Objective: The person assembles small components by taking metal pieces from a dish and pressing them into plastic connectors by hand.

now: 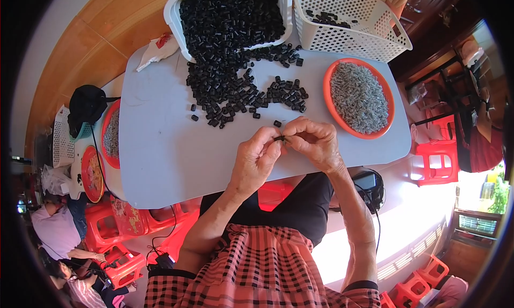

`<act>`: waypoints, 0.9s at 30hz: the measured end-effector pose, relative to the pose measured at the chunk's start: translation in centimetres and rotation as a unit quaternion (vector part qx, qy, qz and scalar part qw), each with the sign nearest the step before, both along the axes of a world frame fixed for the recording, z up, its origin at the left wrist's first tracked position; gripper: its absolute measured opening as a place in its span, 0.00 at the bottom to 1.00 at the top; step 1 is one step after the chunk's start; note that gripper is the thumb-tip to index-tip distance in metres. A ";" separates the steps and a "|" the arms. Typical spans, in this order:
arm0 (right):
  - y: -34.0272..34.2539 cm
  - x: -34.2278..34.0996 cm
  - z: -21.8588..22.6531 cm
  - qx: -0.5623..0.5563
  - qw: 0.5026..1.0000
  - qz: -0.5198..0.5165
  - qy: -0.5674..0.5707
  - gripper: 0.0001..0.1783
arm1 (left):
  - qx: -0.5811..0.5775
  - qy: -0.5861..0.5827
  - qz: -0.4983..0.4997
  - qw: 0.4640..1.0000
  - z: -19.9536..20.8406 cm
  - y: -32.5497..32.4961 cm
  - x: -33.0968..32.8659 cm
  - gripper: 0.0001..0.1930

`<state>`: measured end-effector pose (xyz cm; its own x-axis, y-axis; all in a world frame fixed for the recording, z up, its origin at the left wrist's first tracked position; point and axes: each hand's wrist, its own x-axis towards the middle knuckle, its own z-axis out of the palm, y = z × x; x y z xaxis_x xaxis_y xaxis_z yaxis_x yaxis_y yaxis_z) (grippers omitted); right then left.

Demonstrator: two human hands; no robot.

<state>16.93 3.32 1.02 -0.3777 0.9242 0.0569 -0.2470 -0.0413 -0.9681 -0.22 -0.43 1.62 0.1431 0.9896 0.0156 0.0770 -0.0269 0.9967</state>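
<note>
Above the near edge of the grey-blue table (160, 163), my left hand (254, 157) and my right hand (316, 139) meet fingertip to fingertip. Both pinch a small black plastic piece (280, 138), mostly covered by the fingers. A single black piece (277, 124) lies on the tabletop just beyond them. Farther off, a loose heap of black pieces (219, 88) spreads out from a tipped white tub (172, 24) full of the same. To the right of my right hand stands an orange-red round tray (327, 96) filled with small silvery metal parts (360, 96).
A white perforated basket (348, 43) holding a few black pieces stands at the far right. A crumpled white bag (159, 51) lies at the far left. Red stools (436, 161) stand on the floor around the table. Two people (59, 227) sit at the left, beside another table with trays.
</note>
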 end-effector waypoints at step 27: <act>0.4 0.2 0.1 0.033 0.999 0.039 0.013 0.10 | -0.025 -0.072 -0.028 0.997 0.8 0.6 -0.5 0.08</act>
<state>17.16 3.69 1.10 -0.4461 0.8859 0.1273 -0.2703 0.0022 -0.9628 -0.73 0.15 2.38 0.1971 0.9803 -0.0082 -0.0677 0.0219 0.9975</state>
